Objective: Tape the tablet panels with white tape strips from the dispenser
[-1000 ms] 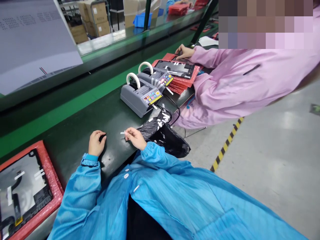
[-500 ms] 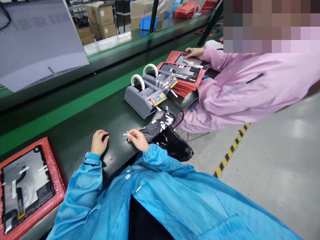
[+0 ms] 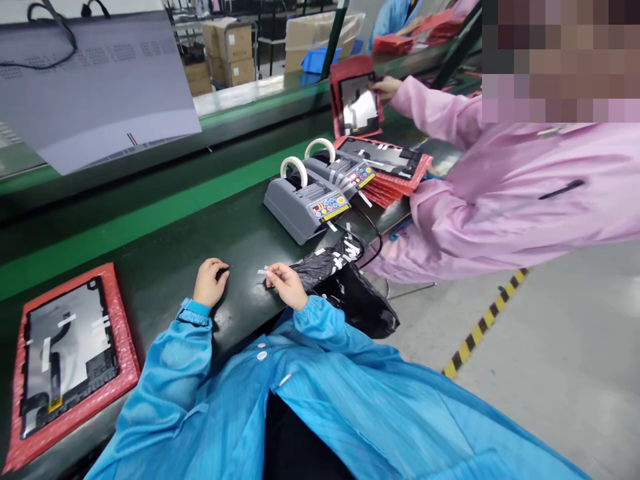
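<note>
Pinched between the thumb and fingers of my right hand (image 3: 287, 283) is a short white strip of tape (image 3: 262, 272), held just above the dark green bench. My left hand (image 3: 210, 283) rests on the bench to its left, fingers loosely curled with a gap to the thumb and nothing visible in it. Further left lies a display panel (image 3: 83, 333) with a metal back, a ribbon cable and several white tape pieces, on red bubble wrap (image 3: 125, 360). Beyond my right hand stand two grey tape dispensers (image 3: 303, 210), (image 3: 345, 167), with white strips sticking out in front.
A black plastic bag (image 3: 357, 300) with tape scraps hangs at the bench edge, beside black cables (image 3: 375, 230). On the right, a co-worker in a pink smock (image 3: 500, 193) holds a red-wrapped panel (image 3: 357, 100) above stacked panels (image 3: 385, 157). A white sheet (image 3: 100, 80) hangs upper left.
The co-worker has lifted a panel in red wrap off the stack and holds it upright. The view has shifted slightly left; my hands keep their poses, with the tape still in my right.
</note>
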Tool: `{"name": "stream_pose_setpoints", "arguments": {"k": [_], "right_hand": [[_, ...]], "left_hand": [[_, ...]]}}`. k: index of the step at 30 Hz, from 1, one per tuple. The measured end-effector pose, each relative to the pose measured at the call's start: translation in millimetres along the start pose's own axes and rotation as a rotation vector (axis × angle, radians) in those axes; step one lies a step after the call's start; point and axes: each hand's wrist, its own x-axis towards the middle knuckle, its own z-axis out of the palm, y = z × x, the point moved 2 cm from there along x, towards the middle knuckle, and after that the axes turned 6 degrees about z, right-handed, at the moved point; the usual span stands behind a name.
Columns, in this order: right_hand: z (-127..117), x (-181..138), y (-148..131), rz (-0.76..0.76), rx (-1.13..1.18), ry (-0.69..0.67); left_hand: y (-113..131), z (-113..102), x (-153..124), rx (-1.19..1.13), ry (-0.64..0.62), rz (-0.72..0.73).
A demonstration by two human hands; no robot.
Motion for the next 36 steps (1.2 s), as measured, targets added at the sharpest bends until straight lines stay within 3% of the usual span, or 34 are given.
{"name": "stream_pose_setpoints", "arguments": {"k": [19, 21, 25, 27, 30, 33, 36], "right_hand": [[-0.3, -1.3, 6.2, -0.053, 0.005, -0.052], [0.4, -1.4, 7.4, -0.076, -0.027, -0.069], [3.5, -7.3, 5.0, -0.112, -0.086, -0.096], [3.8, -16.5, -2.3, -0.153, -0.091, -0.128], [-6.5, -35.1, -27.3, -0.349, -0.127, -0.094], [-34.6, -46.9, -66.0, -0.646, -0.110, 0.101], [-72.7, -41.5, -102.3, -0.866, -0.045, 0.278]], "left_hand": [[12.7, -0.8, 5.3, 0.032, -0.030, -0.106], [19.8, -2.1, 9.6, 0.097, -0.097, -0.178], [39.3, -16.1, 24.6, 0.211, -0.357, -0.285], [50.7, -31.6, 38.4, 0.235, -0.417, -0.297], [66.9, -58.6, 74.4, 0.376, -0.369, -0.295], [75.9, -73.2, 132.6, 0.485, -0.243, -0.258], [70.3, -63.0, 202.7, 0.476, -0.180, -0.214]]}}
